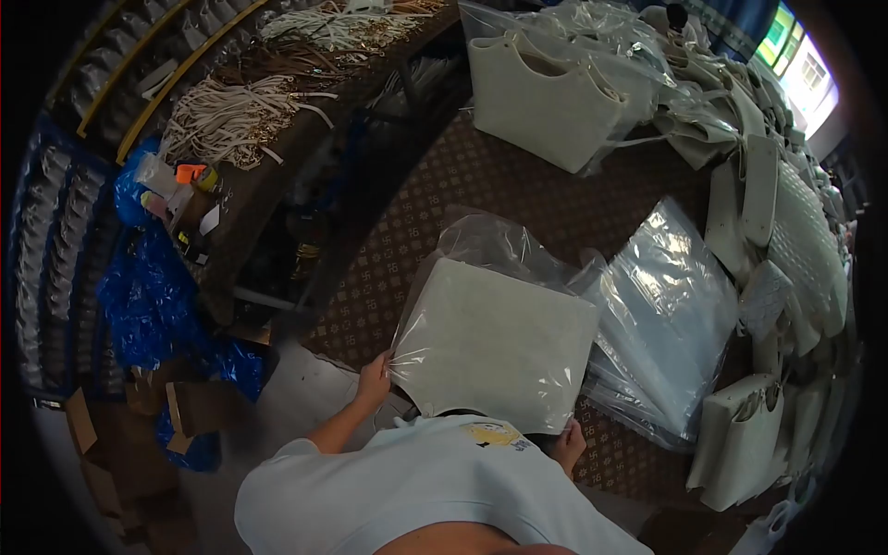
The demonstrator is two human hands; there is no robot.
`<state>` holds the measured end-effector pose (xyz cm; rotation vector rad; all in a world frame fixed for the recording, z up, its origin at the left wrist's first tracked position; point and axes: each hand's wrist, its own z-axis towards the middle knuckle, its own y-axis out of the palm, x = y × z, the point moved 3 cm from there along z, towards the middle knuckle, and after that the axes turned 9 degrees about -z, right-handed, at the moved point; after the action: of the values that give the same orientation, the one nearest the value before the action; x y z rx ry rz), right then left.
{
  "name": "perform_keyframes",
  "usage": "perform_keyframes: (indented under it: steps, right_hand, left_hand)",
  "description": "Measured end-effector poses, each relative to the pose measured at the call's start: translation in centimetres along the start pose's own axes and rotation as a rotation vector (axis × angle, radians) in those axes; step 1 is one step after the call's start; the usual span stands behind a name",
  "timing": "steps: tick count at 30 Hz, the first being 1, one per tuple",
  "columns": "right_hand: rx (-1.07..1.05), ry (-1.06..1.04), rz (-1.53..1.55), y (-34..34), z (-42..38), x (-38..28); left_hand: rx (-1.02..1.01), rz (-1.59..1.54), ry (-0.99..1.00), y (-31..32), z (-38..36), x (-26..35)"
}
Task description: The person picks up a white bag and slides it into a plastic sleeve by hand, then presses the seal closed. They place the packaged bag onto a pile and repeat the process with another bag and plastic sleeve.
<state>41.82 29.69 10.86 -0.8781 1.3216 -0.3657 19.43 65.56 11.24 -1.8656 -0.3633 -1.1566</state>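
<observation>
A cream handbag lies flat in front of my body, its curved opening toward me. A clear plastic bag is around it, with its loose far end spreading past the handbag. My left hand is closed on the left edge of the plastic, beside the handbag. At the near right corner, my right hand grips the plastic's edge, its fingers partly hidden. Just right of the handbag is a stack of flat clear plastic bags.
The table has a brown patterned cover. Another cream handbag, partly in plastic, stands at the back. Many cream bags crowd the right side. To the left, a side table holds piled straps; blue plastic hangs near cardboard boxes.
</observation>
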Motion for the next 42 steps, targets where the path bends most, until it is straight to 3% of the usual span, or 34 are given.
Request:
perform_keyframes:
  steps: [3, 5, 6, 7, 8, 10, 11, 13, 15, 17, 19, 21, 23, 25, 27, 28, 29, 30, 33, 37, 39, 42]
  right_hand:
    - [-0.080, 0.027, 0.004, -3.0, 4.9, -3.0]
    - [-0.003, -0.204, -0.464, -7.8, 10.9, -5.7]
    - [0.085, -0.234, -0.430, -11.0, 13.5, -8.9]
    - [0.083, -0.251, -0.023, -13.9, 15.3, -13.0]
    - [0.150, -0.287, 0.025, -16.7, 16.6, -16.0]
    - [0.180, -0.213, -0.009, -21.9, 17.4, -20.7]
    - [0.180, -0.220, -0.012, -23.8, 18.1, -22.1]
    - [0.008, -0.204, -0.087, -26.1, 19.4, -23.4]
    - [0.001, -0.171, -0.118, -27.2, 19.4, -24.2]
    - [-0.053, -0.099, -0.166, -26.8, 18.9, -24.0]
    - [-0.151, -0.122, -0.306, -25.4, 19.4, -24.5]
    - [-0.203, -0.082, -0.370, -25.2, 18.8, -24.4]
    - [-0.282, -0.024, -0.445, -25.0, 17.6, -24.2]
    - [-0.094, -0.294, -0.624, -25.8, 16.2, -25.6]
    - [0.103, -0.741, -0.662, -26.1, 13.5, -29.1]
    - [-0.028, -0.808, -0.669, -25.2, 12.4, -29.9]
    - [-0.155, -0.880, -0.670, -24.3, 11.6, -30.5]
    - [-0.262, -0.815, -0.604, -23.0, 11.5, -29.9]
    - [-0.401, -0.645, -0.762, -21.1, 13.3, -27.1]
    - [-0.341, -0.628, -0.785, -21.8, 13.7, -25.4]
    - [-0.279, -0.552, -0.735, -22.7, 13.8, -25.3]
    - [-0.204, -0.654, -0.725, -23.5, 14.4, -25.6]
  left_hand:
    - [-0.066, 0.058, 0.100, -1.6, 3.1, 3.3]
    - [-0.146, 0.056, 0.081, -5.5, 5.8, 15.5]
    - [-0.110, -0.053, 0.386, -6.9, 7.2, 18.3]
    - [-0.246, -0.204, -0.010, -9.5, 6.2, 24.4]
    - [-0.236, -0.216, 0.227, -11.3, 5.3, 28.2]
    - [-0.175, -0.118, 0.436, -13.8, 3.5, 33.0]
    - [-0.170, -0.122, 0.437, -14.9, 3.9, 34.0]
    - [-0.191, -0.309, 0.299, -16.6, 5.1, 34.9]
    - [-0.224, -0.323, 0.404, -17.4, 5.4, 35.4]
    - [-0.268, -0.351, 0.212, -16.6, 6.7, 33.4]
    - [-0.345, -0.329, 0.184, -15.9, 7.0, 32.8]
    - [-0.397, -0.240, -0.003, -15.3, 6.3, 31.5]
    - [-0.422, -0.159, 0.036, -14.9, 6.3, 30.9]
    - [-0.464, -0.078, 0.073, -14.2, 5.9, 30.6]
    - [-0.018, 0.523, 0.530, -14.6, 4.3, 32.3]
    - [-0.044, 0.523, 0.546, -14.3, 3.4, 33.2]
    - [-0.126, 0.544, 0.850, -13.8, 1.7, 35.0]
    - [-0.209, 0.549, 1.147, -13.2, 0.3, 35.9]
    - [-0.331, 0.551, 1.025, -10.7, 1.7, 33.9]
    - [-0.346, 0.740, 0.838, -12.6, 2.6, 33.5]
    - [-0.211, 0.921, 0.651, -13.7, 3.8, 33.1]
    - [-0.227, 0.985, 0.678, -14.4, 5.1, 33.6]
